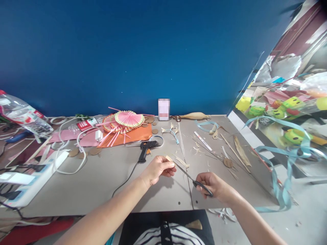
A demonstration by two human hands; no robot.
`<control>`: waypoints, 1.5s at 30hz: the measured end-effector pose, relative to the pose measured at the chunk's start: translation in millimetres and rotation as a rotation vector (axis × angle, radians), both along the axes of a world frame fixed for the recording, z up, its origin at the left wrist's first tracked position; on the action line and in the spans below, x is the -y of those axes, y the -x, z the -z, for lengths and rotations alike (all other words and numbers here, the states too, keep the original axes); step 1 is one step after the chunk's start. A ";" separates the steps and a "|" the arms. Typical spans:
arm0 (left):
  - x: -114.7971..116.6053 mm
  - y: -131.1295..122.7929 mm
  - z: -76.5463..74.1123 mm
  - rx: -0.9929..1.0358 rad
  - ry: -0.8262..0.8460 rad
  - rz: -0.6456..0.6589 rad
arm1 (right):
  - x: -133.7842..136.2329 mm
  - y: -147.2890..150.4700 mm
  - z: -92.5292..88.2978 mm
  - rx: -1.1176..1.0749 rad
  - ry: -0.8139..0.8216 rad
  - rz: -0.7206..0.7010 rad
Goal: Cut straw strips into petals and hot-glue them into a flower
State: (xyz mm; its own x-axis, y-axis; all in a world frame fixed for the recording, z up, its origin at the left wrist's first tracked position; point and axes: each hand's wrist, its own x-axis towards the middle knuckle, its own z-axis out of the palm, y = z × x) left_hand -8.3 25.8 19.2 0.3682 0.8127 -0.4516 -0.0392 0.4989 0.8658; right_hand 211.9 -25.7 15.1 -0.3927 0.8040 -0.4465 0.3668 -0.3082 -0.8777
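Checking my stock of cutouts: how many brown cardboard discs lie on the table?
6 discs: three by the white cable at left, two right of the pink fans, one among the dried strips at right. Others may hide under the fans.

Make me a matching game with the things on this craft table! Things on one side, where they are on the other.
1 scissors
2 tan strip
3 glue gun
4 pink paper fan

A on the orange sheet by the wall
B in the right hand
C lying untouched on the table
D pinched by the left hand

Pairs: 1-B, 2-D, 3-C, 4-A
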 end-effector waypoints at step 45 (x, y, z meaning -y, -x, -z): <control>4.5 0.6 -9.0 0.035 -0.004 0.179 | -4.3 -5.6 4.6 0.019 -0.039 -0.054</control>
